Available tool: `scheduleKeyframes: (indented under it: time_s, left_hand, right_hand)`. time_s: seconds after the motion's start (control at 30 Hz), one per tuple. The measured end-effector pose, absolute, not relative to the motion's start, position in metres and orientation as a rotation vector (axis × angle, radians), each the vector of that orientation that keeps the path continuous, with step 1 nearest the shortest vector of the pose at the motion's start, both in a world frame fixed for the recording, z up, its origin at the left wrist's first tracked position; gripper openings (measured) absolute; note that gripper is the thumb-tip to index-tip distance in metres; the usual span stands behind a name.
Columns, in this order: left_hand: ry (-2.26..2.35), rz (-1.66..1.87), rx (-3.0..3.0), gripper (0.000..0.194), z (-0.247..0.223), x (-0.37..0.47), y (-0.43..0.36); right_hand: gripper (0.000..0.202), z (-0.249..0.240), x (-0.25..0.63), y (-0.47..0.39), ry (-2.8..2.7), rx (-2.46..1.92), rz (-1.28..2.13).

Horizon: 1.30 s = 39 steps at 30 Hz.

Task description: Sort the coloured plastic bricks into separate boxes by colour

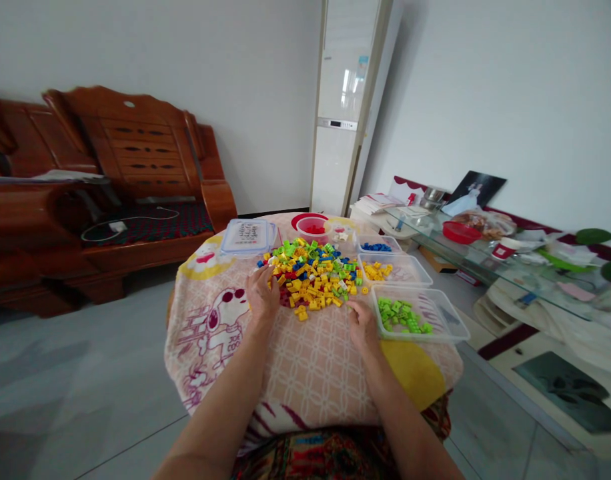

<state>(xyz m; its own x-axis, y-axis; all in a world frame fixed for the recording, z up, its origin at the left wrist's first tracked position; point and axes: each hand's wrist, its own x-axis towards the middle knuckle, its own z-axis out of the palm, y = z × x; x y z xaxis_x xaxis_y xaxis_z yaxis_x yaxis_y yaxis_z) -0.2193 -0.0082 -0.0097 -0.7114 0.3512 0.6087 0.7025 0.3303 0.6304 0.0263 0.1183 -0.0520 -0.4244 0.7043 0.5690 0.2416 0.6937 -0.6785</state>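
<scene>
A heap of small toy building bricks [313, 283], mostly yellow with green, blue, red and white ones, lies in the middle of the cloth. My left hand [263, 291] rests at the heap's left edge, fingers apart and touching the bricks. My right hand [363, 325] is low at the heap's right side, beside the tray of green bricks [405, 315]. Its fingers are curled together; whatever they hold, if anything, is hidden. Behind that clear tray [448, 320] stand a tray with yellow bricks [377, 271] and one with blue bricks [375, 247].
Beyond the heap, a pink bowl [314, 222] holds red bricks. A lidded plastic box [246, 237] sits at the table's back left. The round table wears a patterned cloth [315, 373]. A cluttered glass-topped cabinet [510, 267] stands right, a wooden sofa [130, 147] left.
</scene>
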Motion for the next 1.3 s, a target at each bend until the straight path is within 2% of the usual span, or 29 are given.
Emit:
scheduleKeyframes:
  time_s: [0.37,0.53,0.77,1.03,1.2,1.3]
  left_hand:
    - [-2.210,-1.452,-0.677,0.036,-0.010,-0.233,-0.018]
    - [-2.412,-1.413,-0.403,0.038,-0.020,-0.260,-0.036]
    - [-2.496,-1.445,-0.816,0.038,-0.021,-0.235,-0.016]
    - [-2.477,-1.499,-0.911,0.035,-0.023,-0.227,-0.009]
    - [-2.471,-1.499,-0.908,0.032,-0.030,-0.232,-0.008]
    - [-2.461,-1.491,-0.913,0.032,-0.032,-0.232,-0.007]
  right_hand:
    - [0.034,-0.052,0.028,0.118,-1.996,-0.736,0.646]
    - [0.034,-0.053,0.027,0.119,-1.993,-0.729,0.648]
    - [0.031,-0.054,0.028,0.120,-1.982,-0.742,0.680]
    - [0.039,-0.046,0.017,0.122,-1.980,-0.785,0.481]
    - [0.025,-0.041,0.000,0.136,-2.078,-0.899,0.397]
    - [0.026,-0.041,-0.003,0.140,-2.086,-0.948,0.377]
